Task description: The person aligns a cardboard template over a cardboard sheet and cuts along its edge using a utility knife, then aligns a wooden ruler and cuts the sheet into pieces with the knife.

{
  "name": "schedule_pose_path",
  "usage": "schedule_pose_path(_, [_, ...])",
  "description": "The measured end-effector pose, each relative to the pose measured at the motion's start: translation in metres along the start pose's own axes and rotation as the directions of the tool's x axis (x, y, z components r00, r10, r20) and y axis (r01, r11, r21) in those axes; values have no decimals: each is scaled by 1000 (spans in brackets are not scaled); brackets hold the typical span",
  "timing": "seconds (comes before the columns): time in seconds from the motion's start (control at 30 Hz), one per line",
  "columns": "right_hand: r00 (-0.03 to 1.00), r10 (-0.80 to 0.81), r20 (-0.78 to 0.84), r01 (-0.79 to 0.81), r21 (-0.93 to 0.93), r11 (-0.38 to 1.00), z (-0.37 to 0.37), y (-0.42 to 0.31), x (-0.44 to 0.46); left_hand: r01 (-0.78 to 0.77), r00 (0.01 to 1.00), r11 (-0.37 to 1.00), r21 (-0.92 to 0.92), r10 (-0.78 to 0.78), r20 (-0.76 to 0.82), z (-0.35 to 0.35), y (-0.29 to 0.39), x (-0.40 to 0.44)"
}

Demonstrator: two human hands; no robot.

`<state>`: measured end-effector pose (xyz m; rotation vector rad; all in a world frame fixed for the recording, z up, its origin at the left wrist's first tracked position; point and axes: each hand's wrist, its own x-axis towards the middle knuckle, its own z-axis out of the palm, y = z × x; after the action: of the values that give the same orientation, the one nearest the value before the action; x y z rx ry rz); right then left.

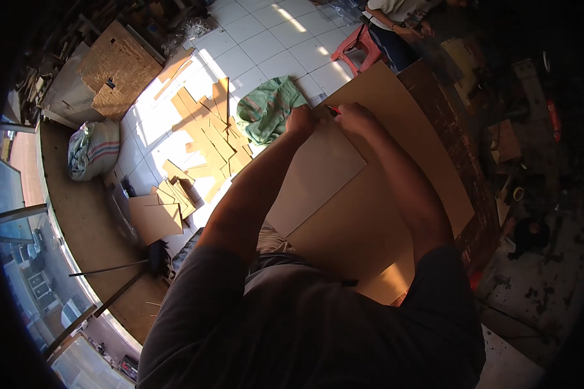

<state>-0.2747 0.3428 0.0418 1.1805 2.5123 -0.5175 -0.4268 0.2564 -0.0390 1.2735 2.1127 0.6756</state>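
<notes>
My right hand [355,120] is closed around a small red cutter [333,111], whose tip I cannot make out. It is at the far edge of a smaller pale brown board [324,170], which lies on a larger brown board [376,214]. Close by on the left, my left hand [301,121] is curled at the far left corner of the smaller board; its fingertips are hidden. Just beyond that hand, a crumpled green cloth or sack [270,109] lies on the floor.
Board offcuts [207,139] are strewn over the white tiles, with a stack [159,214] nearer me. A stuffed sack [96,149] stands by the left wall. Another person [399,23] sits at the far right near a red plastic stool [358,52]. Tools clutter the dark right side.
</notes>
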Motion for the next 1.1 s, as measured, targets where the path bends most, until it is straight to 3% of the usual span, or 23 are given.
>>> schedule_pose_path(0.13, [996,40,-77,-35,66,997,3,-5,2,54,996,999,-6,-53,66,0,2,2])
schedule_pose_path(0.23, [997,34,-75,-33,4,999,12,-6,4,73,995,997,21,-74,62,0,2,6])
schedule_pose_path(0.63, [1000,26,0,-26,-10,1000,8,-14,3,-25,999,1000,16,24,43,4,-4,5])
schedule_pose_path(0.83, [995,55,-89,-54,4,999,19,-12,6,-10,999,1000,5,10,52,7,-5,8])
schedule_pose_path(0.9, [995,76,-62,-78,-27,997,19,-12,10,71,996,996,48,-73,42,11,-5,11])
schedule_pose_path(1.1, [996,59,60,-56,-53,997,17,-6,11,41,998,999,33,-42,40,8,-6,7])
